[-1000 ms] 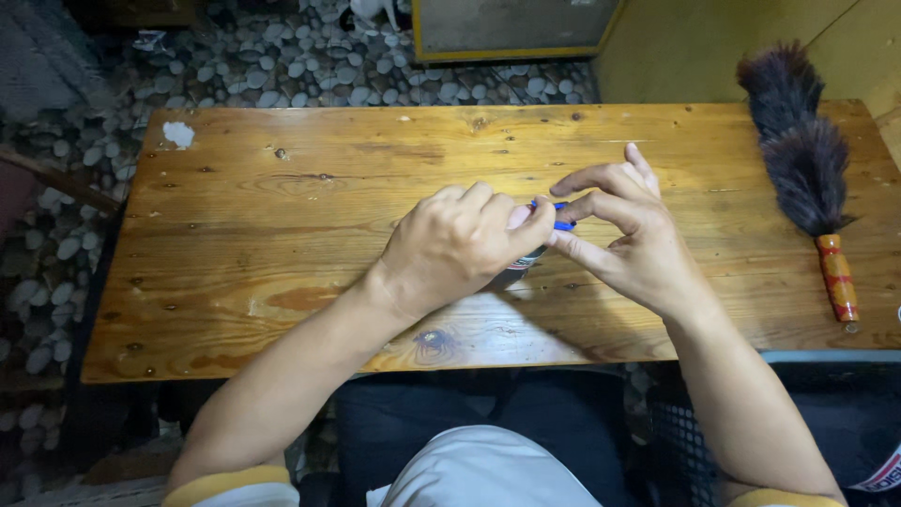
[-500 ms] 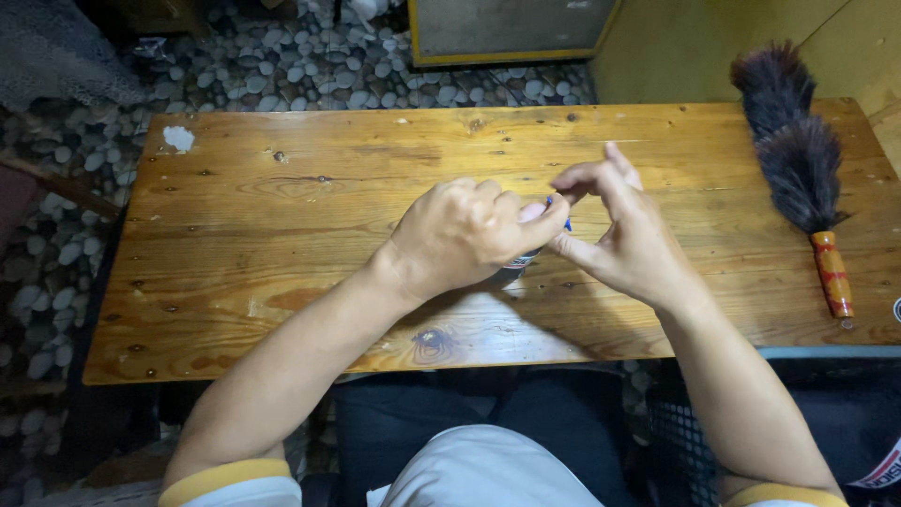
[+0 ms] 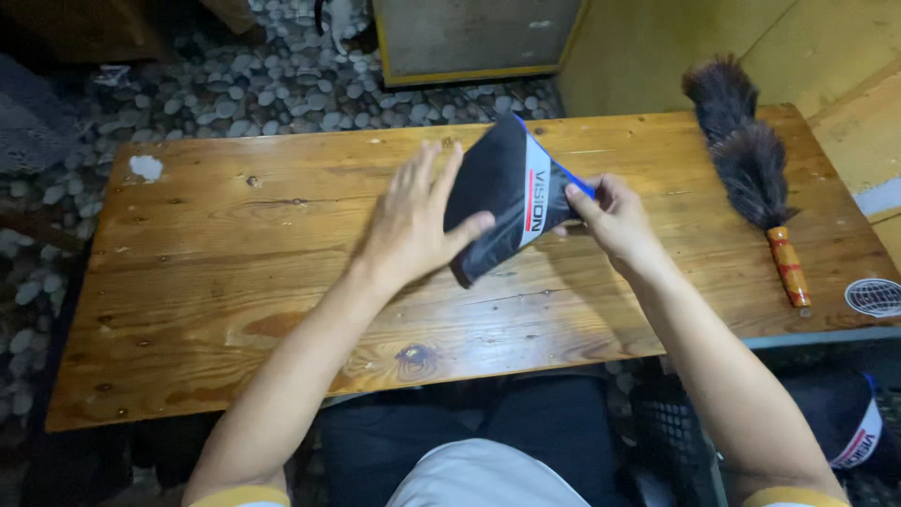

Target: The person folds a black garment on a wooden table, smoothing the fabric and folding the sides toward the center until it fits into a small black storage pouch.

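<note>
Above the middle of the knotty varnished pine desk [image 3: 235, 282], a folded dark navy fabric pouch with a white, red and blue stripe [image 3: 502, 192] is held tilted, one corner up. Right hand [image 3: 615, 221] pinches its right edge, fingers closed on the cloth. Left hand [image 3: 413, 221] is flat and open, fingers spread, thumb pressing the pouch's lower face. A dark feather duster with an orange wooden handle [image 3: 751, 169] lies well apart on the desk's right end. Pebble floor [image 3: 282, 89] behind.
</note>
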